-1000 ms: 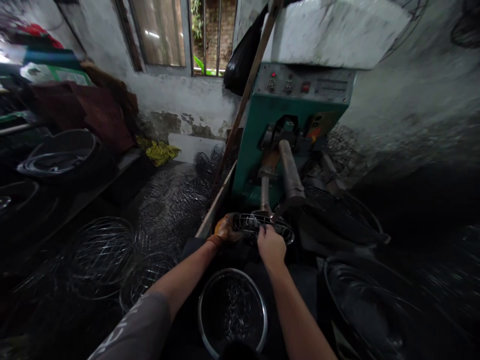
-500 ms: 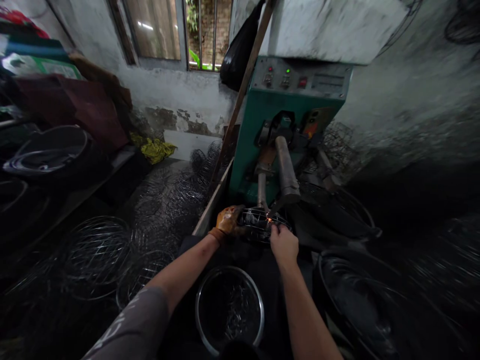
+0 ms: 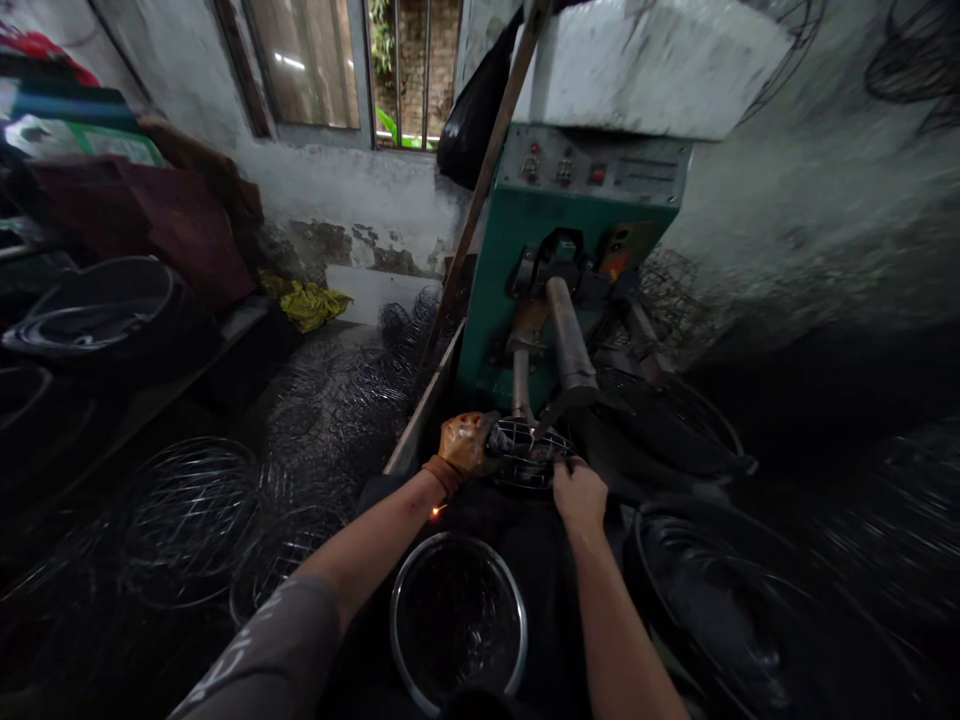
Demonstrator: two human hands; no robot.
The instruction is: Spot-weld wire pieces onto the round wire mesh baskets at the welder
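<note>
A round wire frame [image 3: 531, 452] sits between the electrode arms of a green spot welding machine [image 3: 487, 340]. My left hand [image 3: 463, 445], in a stained orange-brown glove, is closed around the frame's left side. My right hand [image 3: 581, 492] is bare, its fingers pinched at the frame's near right edge; the fingertips are partly hidden. The lower electrode arm [image 3: 520, 382] and the thicker upper arm [image 3: 571, 340] converge at the frame. A bright spark [image 3: 436, 512] shows beside my left forearm. Below my hands is a round metal-rimmed basin [image 3: 397, 610] with small shiny metal pieces.
Piles of wire frames [image 3: 187, 510] cover the floor at left. A large dark round container [image 3: 641, 560] stands at right. A wooden post [image 3: 484, 190] leans beside the machine, near a black bag [image 3: 469, 135]. Yellow cloth [image 3: 315, 303] lies by the wall.
My right hand has shifted right and slightly down, away from the electrode tips. The glow at the weld spot has faded, and a spark has flown toward my left forearm. The panel's green light is off.
</note>
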